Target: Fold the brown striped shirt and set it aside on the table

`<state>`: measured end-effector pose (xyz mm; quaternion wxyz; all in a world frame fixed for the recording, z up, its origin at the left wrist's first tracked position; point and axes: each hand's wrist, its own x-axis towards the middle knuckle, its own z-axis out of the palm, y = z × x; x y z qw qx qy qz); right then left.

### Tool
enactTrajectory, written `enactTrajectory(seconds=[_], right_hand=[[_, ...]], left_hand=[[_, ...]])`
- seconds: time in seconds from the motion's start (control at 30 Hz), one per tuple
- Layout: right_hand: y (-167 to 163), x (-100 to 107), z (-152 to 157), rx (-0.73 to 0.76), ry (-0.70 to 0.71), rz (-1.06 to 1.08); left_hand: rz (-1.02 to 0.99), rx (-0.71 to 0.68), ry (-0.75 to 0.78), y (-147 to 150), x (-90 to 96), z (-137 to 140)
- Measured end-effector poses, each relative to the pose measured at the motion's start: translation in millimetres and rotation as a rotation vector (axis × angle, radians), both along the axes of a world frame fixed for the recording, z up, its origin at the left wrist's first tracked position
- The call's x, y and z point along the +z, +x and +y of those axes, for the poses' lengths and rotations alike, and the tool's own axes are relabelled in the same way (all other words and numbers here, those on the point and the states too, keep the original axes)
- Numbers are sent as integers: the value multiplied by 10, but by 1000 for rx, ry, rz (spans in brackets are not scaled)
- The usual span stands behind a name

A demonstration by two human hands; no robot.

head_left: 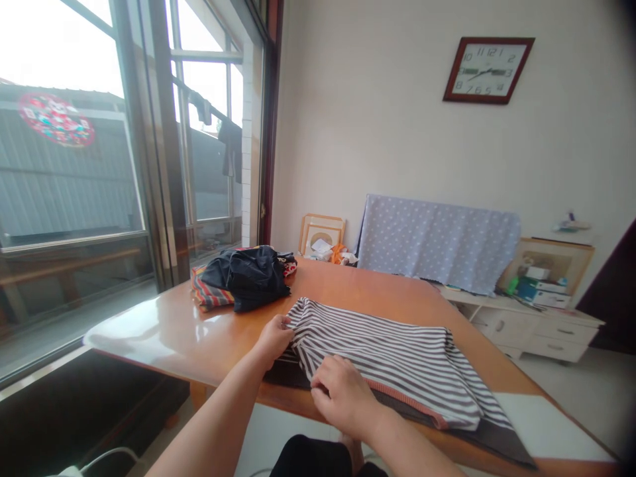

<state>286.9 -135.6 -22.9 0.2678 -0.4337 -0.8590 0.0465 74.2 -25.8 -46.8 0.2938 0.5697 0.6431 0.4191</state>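
Glossy wooden table [358, 285] supports the striped top [377, 341] before you (clothes pile [243, 278] beyond, left). Your left hand [276, 339] pinches its bunched end; your right hand [346, 396] curls at the near edge, grip unclear. Apparent step: arranging fabric; next move likely calls for smoothing.

Striped garment [382, 344] on glossy table [342, 281], left fingers [283, 322] at one end, right fingers [324, 375] at near edge

left grip [275, 338]: bare | right grip [345, 394]: bare | forearms [218, 417]: bare | legwear [311, 457]: matte black, rounded at knee
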Motion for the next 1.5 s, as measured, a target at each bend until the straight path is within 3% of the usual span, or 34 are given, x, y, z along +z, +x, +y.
enactTrajectory(seconds=[0.13, 0.3, 0.5, 0.7, 0.83, 1.1, 1.5], right_hand=[[5, 54, 36, -22, -66, 54], [52, 151, 150, -154, -57, 111], [91, 100, 193, -72, -191, -48], [258, 186, 556, -323, -199, 57], [365, 133, 853, -467, -173, -34], [354, -144, 898, -494, -74, -189], [340, -76, 922, -517, -121, -158]], left_hand=[[148, -2, 21, -20, 18, 10], [316, -50, 62, -56, 22, -9], [420, -95, 55, -107, 65, 74], [461, -33, 59, -158, 181, 368], [490, -14, 62, -124, 233, 560], [556, -36, 90, -29, 272, 987], [612, -178, 52, 52, 198, 1499]])
